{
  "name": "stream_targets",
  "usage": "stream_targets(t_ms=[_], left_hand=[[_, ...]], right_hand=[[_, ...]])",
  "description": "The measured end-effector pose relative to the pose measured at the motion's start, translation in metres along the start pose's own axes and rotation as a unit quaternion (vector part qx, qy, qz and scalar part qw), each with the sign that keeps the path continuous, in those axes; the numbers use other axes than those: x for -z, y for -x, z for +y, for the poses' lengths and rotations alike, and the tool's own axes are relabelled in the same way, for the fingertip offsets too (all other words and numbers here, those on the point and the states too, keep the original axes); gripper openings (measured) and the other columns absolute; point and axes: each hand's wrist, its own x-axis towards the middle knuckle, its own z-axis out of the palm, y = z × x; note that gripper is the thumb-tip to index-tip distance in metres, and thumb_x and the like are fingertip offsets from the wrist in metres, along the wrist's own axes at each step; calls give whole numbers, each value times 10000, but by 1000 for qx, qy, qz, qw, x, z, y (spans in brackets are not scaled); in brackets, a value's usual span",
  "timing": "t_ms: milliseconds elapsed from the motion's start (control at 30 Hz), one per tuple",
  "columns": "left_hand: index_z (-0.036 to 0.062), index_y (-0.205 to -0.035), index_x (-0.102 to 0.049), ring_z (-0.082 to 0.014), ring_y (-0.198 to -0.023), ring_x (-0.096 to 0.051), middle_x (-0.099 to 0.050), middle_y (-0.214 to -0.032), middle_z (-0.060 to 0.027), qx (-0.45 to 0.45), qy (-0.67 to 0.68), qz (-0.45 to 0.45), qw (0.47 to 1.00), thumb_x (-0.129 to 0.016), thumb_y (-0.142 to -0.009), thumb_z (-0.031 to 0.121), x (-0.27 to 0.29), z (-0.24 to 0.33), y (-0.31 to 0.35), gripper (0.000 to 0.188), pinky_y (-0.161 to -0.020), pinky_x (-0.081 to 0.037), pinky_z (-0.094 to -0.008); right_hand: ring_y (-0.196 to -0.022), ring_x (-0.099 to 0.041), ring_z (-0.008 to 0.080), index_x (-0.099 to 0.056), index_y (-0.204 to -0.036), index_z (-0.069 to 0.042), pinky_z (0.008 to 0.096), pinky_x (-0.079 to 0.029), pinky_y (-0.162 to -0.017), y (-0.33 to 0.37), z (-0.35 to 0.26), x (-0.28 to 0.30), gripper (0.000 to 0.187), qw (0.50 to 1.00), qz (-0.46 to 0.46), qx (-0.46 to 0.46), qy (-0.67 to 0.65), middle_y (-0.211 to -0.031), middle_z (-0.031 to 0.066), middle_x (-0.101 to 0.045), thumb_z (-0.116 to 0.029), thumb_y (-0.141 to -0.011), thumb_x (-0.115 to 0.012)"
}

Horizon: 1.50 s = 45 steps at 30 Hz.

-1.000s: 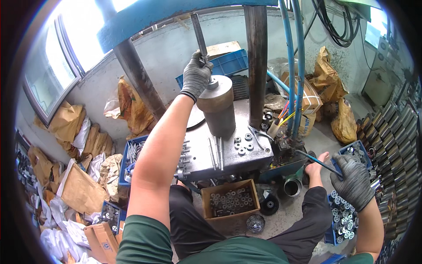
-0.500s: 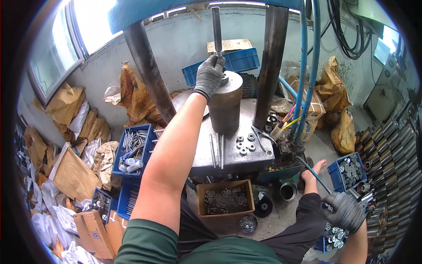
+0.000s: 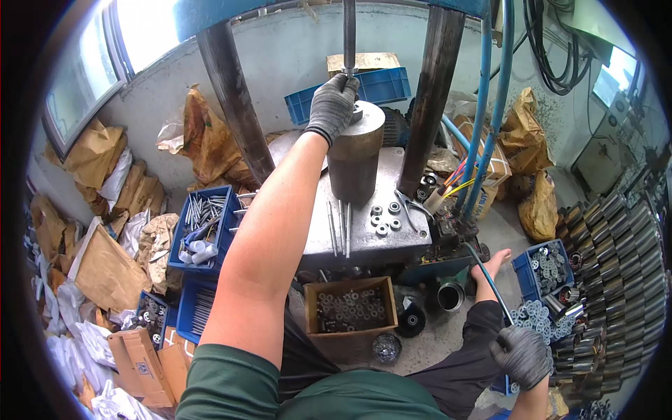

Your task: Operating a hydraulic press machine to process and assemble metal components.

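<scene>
My left hand (image 3: 333, 106), in a grey glove, reaches up to the top of a thick upright steel cylinder (image 3: 355, 164). Its fingers are closed at the lower end of a dark vertical metal rod (image 3: 349, 35), by a small bright collar; the palm side is hidden. A dark ring (image 3: 357, 113) sits on the cylinder beside the hand. Low on the right, my gloved right hand (image 3: 521, 355) is wrapped round the end of a thin blue lever (image 3: 495, 288). Several small bearing-like rings (image 3: 395, 224), pliers (image 3: 414, 208) and thin metal rods (image 3: 341, 231) lie on the steel press table (image 3: 318, 241).
Two dark posts (image 3: 236, 98) (image 3: 435, 91) flank the cylinder. Blue hoses (image 3: 495, 105) run down at the right. A wooden box (image 3: 350, 325) of rings stands below the table. Blue bins (image 3: 227, 234) are at left, another bin (image 3: 521, 273) and stacked metal tubes (image 3: 616, 280) at right.
My right hand has drawn the lever inward, left and slightly toward me. My left hand keeps its place at the rod and cylinder; the whole view has shifted a little.
</scene>
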Motion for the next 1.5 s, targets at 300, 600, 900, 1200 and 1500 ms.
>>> stream_targets(t_ms=[300,600,900,1200,1500], left_hand=[[12,-1205,-710,-111,-766,-665,-710,-877,-49,-11,-3,-2,1000,-629,-1050,258,0,-6,-2,301,-713,-570,-286],[47,-1118,-688,-117,-781,-703,-720,-852,-55,-35,-38,18,998,-684,-1005,235,-1,-13,-6,219,-720,-578,-296],[40,-1098,-679,-119,-820,-675,-716,-885,-54,-36,-40,-7,999,-682,-940,114,1,-27,-19,175,-775,-558,-289],[58,-1090,-728,-224,-874,-736,-771,-940,-111,-73,-56,10,996,-739,-921,248,0,-29,-17,255,-854,-566,-354],[43,-1097,-736,-230,-879,-740,-774,-944,-126,-67,-71,17,995,-743,-905,281,1,-24,-13,306,-850,-571,-358]], right_hand=[[-728,-666,389,-638,-729,-48,489,-534,-657,-1,-3,2,237,999,35,-11,-13,-746,178,-653,-231,-790,-777],[-820,-653,396,-656,-870,-41,488,-523,-716,-20,-1,26,159,993,108,45,-28,-834,168,-664,-132,-785,-755],[-1006,-702,389,-649,-1270,-39,441,-559,-868,-187,24,125,369,850,496,172,49,-1109,201,-705,-71,-908,-713],[-1001,-719,378,-663,-1243,-45,423,-576,-859,-121,30,92,342,932,342,116,-19,-1094,233,-715,-90,-906,-698],[-817,-697,398,-735,-1005,-64,476,-569,-731,-4,9,3,241,991,-133,26,-13,-863,178,-702,-228,-828,-726]])
